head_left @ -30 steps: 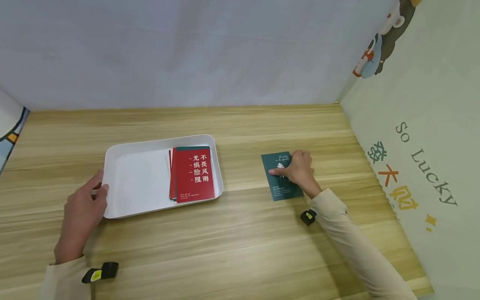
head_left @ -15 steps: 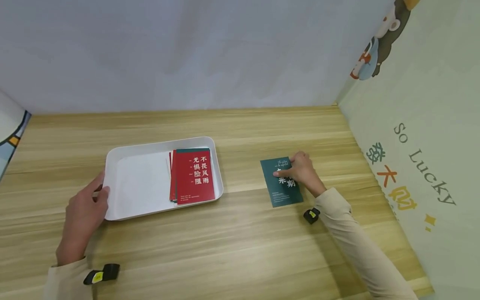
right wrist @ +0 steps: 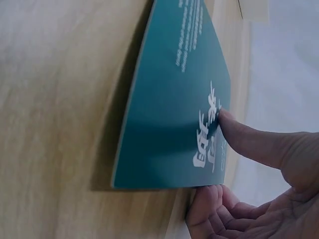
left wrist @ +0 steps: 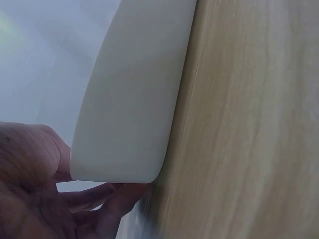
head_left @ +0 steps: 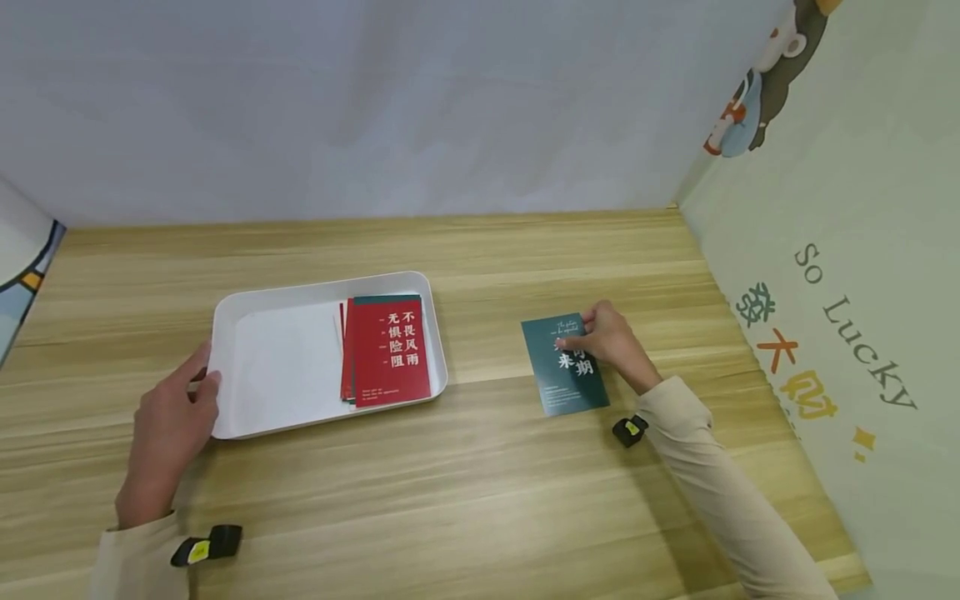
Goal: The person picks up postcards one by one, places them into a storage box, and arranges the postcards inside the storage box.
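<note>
In the head view my left hand (head_left: 168,433) holds the left end of a white rectangular tray (head_left: 330,286). The left wrist view shows its thumb at the tray's (left wrist: 129,99) rim and the fingers against the outer wall. A stack of red and green cards (head_left: 392,358) lies in the right part of the tray, a red one on top. To the right, my right hand (head_left: 615,342) pinches a dark green card (head_left: 570,392) with white characters. Its thumb presses the face and the other fingers are at the side edge, partly behind it. A shadow shows under the card's (right wrist: 164,124) raised edge.
The wood-grain table (head_left: 450,492) runs back to a pale wall sheet (head_left: 360,117). A printed side panel (head_left: 847,275) bounds the right. Black wrist devices (head_left: 630,430) sit on both cuffs.
The green card has come slightly nearer to me, and my right thumb has shifted right across its face, uncovering more characters. My left hand and the tray have stayed about the same.
</note>
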`<state>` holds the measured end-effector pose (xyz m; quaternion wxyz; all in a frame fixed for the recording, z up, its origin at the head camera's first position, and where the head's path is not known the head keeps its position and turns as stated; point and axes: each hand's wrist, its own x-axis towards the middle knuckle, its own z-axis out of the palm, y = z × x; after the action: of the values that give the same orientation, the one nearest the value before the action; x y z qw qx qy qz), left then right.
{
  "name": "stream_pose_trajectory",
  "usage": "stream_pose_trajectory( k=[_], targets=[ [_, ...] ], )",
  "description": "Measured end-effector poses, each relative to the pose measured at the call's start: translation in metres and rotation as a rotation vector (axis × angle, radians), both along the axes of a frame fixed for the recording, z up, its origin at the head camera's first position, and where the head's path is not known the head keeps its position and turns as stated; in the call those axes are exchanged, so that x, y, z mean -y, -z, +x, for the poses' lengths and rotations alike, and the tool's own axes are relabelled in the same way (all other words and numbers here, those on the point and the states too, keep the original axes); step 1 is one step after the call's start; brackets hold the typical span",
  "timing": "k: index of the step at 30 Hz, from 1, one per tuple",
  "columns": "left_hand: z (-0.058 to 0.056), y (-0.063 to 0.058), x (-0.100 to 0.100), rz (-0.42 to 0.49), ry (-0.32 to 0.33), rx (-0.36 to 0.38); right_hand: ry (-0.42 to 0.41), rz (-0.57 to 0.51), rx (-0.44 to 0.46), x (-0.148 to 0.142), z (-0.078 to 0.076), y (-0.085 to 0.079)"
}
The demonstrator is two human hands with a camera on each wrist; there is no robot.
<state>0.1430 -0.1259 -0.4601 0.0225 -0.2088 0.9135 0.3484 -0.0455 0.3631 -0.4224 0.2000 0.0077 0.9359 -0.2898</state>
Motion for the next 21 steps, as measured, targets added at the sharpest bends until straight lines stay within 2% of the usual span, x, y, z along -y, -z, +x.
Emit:
stream_pose_trajectory(
  k=[7, 16, 21],
  targets=[
    [-0.001, 0.001, 0.000, 0.000, -0.008, 0.004, -0.015, -0.043, -0.008, -0.004, 0.001, -0.003],
    [-0.001, 0.001, -0.001, 0.004, -0.014, 0.022, 0.011, -0.227, 0.034, -0.016, 0.002, -0.008],
    [-0.001, 0.002, -0.001, -0.001, -0.014, 0.023, -0.002, -0.266, 0.057, -0.021, 0.002, -0.009]
  ],
)
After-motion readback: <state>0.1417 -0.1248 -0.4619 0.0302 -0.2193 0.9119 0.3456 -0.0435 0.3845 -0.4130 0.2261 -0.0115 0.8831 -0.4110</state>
